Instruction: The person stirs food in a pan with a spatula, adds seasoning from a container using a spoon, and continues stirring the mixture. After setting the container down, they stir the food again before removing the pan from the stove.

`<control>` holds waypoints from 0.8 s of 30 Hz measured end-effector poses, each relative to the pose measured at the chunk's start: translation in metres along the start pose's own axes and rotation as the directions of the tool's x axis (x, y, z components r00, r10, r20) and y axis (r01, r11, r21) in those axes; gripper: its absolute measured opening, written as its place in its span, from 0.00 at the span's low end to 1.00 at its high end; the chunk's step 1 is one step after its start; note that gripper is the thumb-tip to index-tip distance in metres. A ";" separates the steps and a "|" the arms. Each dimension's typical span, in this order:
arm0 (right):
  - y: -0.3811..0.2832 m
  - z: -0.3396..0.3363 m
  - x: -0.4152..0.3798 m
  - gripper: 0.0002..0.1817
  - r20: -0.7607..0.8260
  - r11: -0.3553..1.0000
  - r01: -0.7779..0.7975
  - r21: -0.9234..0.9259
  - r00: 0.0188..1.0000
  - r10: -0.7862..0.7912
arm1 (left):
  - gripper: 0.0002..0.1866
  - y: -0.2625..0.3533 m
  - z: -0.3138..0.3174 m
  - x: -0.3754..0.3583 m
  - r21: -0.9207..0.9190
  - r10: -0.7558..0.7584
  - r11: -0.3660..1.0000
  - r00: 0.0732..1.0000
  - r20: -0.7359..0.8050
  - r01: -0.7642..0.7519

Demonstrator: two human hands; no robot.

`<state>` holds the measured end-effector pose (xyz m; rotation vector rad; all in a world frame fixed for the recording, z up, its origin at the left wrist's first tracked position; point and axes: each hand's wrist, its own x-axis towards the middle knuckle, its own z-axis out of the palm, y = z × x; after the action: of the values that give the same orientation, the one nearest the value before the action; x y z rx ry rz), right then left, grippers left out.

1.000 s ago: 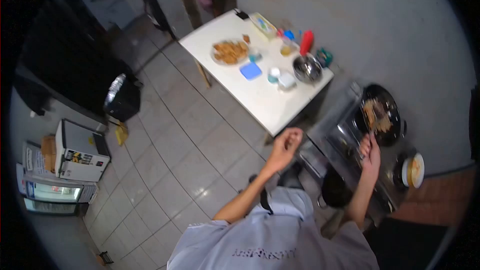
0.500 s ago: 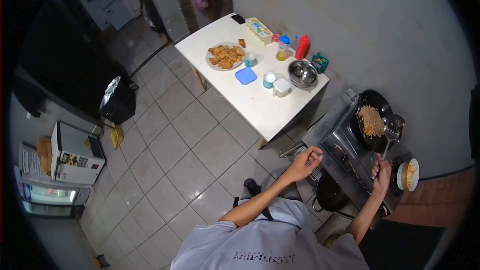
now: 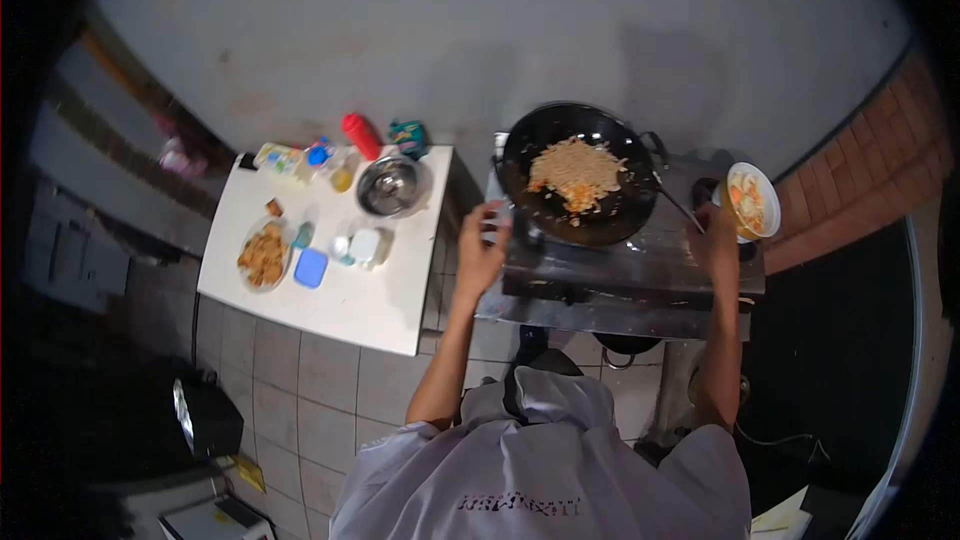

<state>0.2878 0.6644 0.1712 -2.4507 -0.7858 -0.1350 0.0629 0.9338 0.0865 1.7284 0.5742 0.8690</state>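
Observation:
A black wok [image 3: 640,202] sits on the stove with a mound of fried noodles or rice [image 3: 575,172] and orange bits in it. My right hand [image 3: 714,242] is closed around the end of a metal ladle [image 3: 680,205], whose handle slants up to the wok's right rim. The ladle's head is hard to make out against the dark rim. Just beyond that hand stands a white and yellow bowl [image 3: 768,202] of shredded vegetables. My left hand [image 3: 484,248] hovers by the wok's lower left side, fingers loosely bent and apart, holding nothing I can see.
Left of the stove [image 3: 620,310] is a white table [image 3: 390,315]. On it are a plate of fried pieces [image 3: 263,258], a blue lid [image 3: 310,268], a steel bowl [image 3: 390,187], a red squeeze bottle [image 3: 361,136] and several small containers. A wall rises behind.
My view has turned toward the stove, bringing the wok to the centre. My left hand is now beside the wok. The ladle stays in my right hand, which is now by the vegetable bowl.

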 end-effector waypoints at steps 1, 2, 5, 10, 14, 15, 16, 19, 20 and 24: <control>-0.003 -0.002 0.011 0.10 0.013 0.999 0.025 -0.039 1.000 -0.024 | 0.18 -0.011 0.005 0.015 0.086 0.065 0.994 0.997 -0.052 -0.060; -0.003 -0.003 0.021 0.10 0.007 0.999 0.010 -0.051 1.000 -0.010 | 0.17 -0.022 0.009 0.028 0.091 0.054 0.995 0.994 -0.098 -0.045; -0.002 0.005 0.055 0.10 0.043 0.999 0.017 0.042 0.999 -0.019 | 0.19 -0.011 0.012 0.054 0.051 -0.074 0.996 0.994 -0.086 0.079; -0.012 0.014 0.100 0.11 -0.099 0.983 0.023 0.180 0.995 -0.005 | 0.22 -0.010 0.015 0.067 0.208 -0.194 0.956 0.978 -0.077 0.206; -0.016 0.031 0.114 0.10 -0.273 0.943 0.120 0.309 0.961 -0.033 | 0.21 -0.010 0.012 0.072 0.246 -0.213 0.941 0.972 -0.104 0.232; -0.025 0.029 0.114 0.10 -0.249 0.940 0.163 0.301 0.965 -0.087 | 0.20 -0.009 0.011 0.072 0.228 -0.215 0.946 0.972 -0.092 0.231; -0.032 0.027 0.116 0.10 -0.226 0.934 0.205 0.293 0.964 -0.141 | 0.19 -0.007 0.009 0.073 0.209 -0.216 0.951 0.973 -0.078 0.228; -0.045 0.023 0.126 0.11 -0.237 0.930 0.295 0.217 0.941 -0.243 | 0.18 0.008 0.008 0.076 0.264 -0.206 0.941 0.977 -0.054 0.213; -0.047 0.026 0.133 0.11 -0.237 0.933 0.290 0.214 0.942 -0.239 | 0.18 0.012 0.009 0.078 0.263 -0.207 0.941 0.977 -0.048 0.213; -0.045 0.059 0.146 0.12 -0.207 0.924 0.323 0.204 0.937 -0.282 | 0.17 0.011 0.009 0.077 0.270 -0.200 0.942 0.979 -0.035 0.202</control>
<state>0.3781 0.8001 0.1803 -2.0506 -1.0361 -0.3479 0.1168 0.9819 0.1164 1.8733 0.8928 0.6748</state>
